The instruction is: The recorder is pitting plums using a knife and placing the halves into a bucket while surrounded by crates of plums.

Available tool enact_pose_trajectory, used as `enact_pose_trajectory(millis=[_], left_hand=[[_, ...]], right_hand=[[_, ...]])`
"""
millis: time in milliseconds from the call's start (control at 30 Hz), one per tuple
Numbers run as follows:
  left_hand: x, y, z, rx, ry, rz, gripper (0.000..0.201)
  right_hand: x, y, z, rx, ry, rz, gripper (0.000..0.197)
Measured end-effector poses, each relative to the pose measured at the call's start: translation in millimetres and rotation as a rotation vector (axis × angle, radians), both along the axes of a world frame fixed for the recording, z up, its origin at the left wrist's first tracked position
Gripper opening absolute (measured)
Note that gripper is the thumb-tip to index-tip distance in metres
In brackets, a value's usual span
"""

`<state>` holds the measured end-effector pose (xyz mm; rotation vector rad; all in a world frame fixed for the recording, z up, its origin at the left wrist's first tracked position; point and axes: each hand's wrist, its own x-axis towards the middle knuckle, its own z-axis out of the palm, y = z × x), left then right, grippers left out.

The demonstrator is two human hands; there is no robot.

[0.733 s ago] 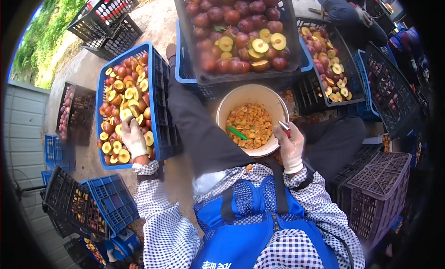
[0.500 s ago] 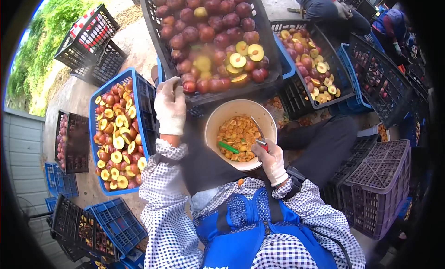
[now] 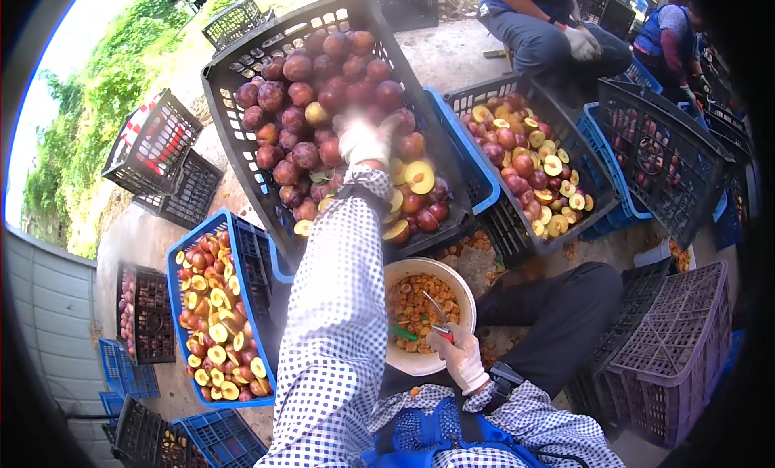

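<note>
My left hand (image 3: 361,139), in a white glove, reaches into the black crate (image 3: 226,129) ahead of me, among whole plums (image 3: 305,155). Its fingers are smeared by motion and partly hidden. Some halved plums (image 3: 419,177) lie at the crate's near right, cut faces showing. Below, my gloved right hand (image 3: 462,359) grips the red handle of a knife (image 3: 437,310) with a curved metal blade. The blade points up over a pale bucket (image 3: 471,307) holding orange-brown pits or scraps (image 3: 416,297). A green handle-like piece (image 3: 403,333) rests in the bucket, partly behind my left sleeve.
A blue crate of halved plums (image 3: 222,307) stands at left. Another black crate (image 3: 601,198) of cut plums is at right. Upturned purple-grey crate (image 3: 674,339) stands near right. A seated person (image 3: 525,32) is beyond. Scraps (image 3: 476,246) lie on the floor.
My left hand has moved from the crate's near left corner forward and right into the plums. The right hand still holds the knife over the bucket. The view has shifted.
</note>
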<state>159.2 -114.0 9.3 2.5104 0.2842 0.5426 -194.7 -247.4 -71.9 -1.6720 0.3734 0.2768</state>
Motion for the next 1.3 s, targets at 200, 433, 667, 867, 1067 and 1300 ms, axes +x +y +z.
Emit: enact_pose_trajectory(millis=[200,433,667,867,1067,1300], left_hand=[[10.9,46.9,-16.5,-0.504,-0.113,-0.175,0.052],[-164.5,81.8,17.3,-1.282,0.012,-0.509,0.045],[-297.3,50.1,-25.8,-1.627,0.381,-0.202,0.025],[-344.5,19.3,-51.3,-1.698,0.337,-0.288,0.052],[-361.5,16.7,-30.6,-1.11,0.236,-0.283,0.044],[-369.8,43.1,-21.2,-1.928,0.321,-0.399,0.051]], right_hand=[[1.3,-1.9,0.8,0.061,-0.015,0.012,0.028],[-0.5,2.4,-17.6,0.24,0.051,-0.032,0.024],[-7.2,5.3,-4.4,0.282,-0.118,0.003,0.024],[-13.9,17.6,34.5,0.029,-0.452,0.078,0.044],[-19.7,17.0,66.5,0.14,-0.403,-0.001,0.039],[-14.3,-2.0,71.8,0.035,-0.587,0.118,0.022]])
